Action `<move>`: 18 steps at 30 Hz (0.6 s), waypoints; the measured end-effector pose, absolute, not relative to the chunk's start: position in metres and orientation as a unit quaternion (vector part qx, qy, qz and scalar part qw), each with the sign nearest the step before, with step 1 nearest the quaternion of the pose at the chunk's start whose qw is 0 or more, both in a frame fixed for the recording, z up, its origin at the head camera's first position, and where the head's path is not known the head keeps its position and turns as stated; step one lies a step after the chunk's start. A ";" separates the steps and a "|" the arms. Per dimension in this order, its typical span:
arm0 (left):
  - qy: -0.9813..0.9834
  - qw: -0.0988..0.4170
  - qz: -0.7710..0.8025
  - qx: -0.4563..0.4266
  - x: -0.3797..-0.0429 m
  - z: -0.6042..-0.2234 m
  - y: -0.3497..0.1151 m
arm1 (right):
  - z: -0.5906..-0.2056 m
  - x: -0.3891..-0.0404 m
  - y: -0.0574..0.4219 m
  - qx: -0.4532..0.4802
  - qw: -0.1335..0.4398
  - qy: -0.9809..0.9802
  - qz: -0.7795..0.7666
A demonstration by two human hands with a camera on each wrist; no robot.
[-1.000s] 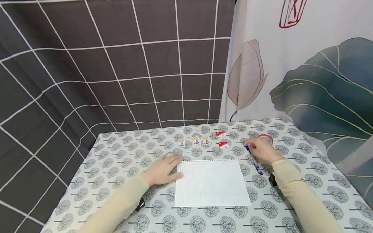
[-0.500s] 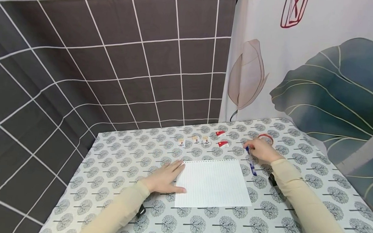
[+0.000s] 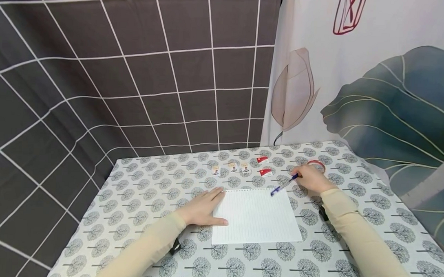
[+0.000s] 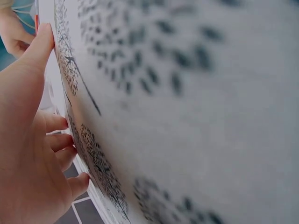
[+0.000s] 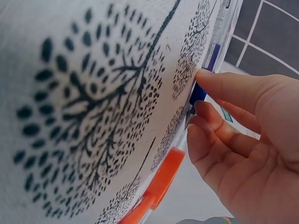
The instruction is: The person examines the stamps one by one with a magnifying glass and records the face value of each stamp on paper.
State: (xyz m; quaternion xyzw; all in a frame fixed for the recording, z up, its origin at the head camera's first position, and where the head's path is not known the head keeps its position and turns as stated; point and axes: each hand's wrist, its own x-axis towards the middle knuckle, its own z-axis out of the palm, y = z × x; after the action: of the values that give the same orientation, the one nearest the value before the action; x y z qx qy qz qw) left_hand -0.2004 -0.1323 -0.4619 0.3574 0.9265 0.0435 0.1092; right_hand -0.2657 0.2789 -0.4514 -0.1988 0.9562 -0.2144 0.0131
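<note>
A sheet of lined paper (image 3: 257,217) with a perforated top edge lies on the tablecloth. My left hand (image 3: 201,209) rests with extended fingers over its left edge, thumb on the sheet; the left wrist view shows this hand (image 4: 32,135) low against the cloth. To the right of the paper, my right hand (image 3: 310,177) pinches a blue pen (image 3: 283,187) near one end. The pen slants down to the left, its other end over the paper's top right corner. In the right wrist view, thumb and fingertips grip the pen's blue part (image 5: 199,91).
Behind the paper lie several small cards: beige-and-white ones (image 3: 233,167) and two red-and-white ones (image 3: 265,172). A red ring-shaped object (image 3: 319,162) lies just behind my right hand. A dark grid-patterned curtain (image 3: 195,72) and a white printed curtain (image 3: 306,31) hang behind the table.
The pen has swung from pointing down right to pointing down left, over the paper. My left hand has slid right onto the sheet's edge, and the paper has shifted slightly right.
</note>
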 end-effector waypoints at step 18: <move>0.912 0.142 0.053 0.381 -0.193 -0.467 -0.140 | -0.453 -0.257 0.283 -0.157 0.011 0.960 -0.233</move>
State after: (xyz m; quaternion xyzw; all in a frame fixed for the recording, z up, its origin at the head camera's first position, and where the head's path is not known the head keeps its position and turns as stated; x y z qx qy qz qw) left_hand -0.1933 -0.1403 -0.4673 0.3813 0.9120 0.0534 0.1415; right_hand -0.2569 0.2825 -0.4531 -0.1572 0.9596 -0.2330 0.0112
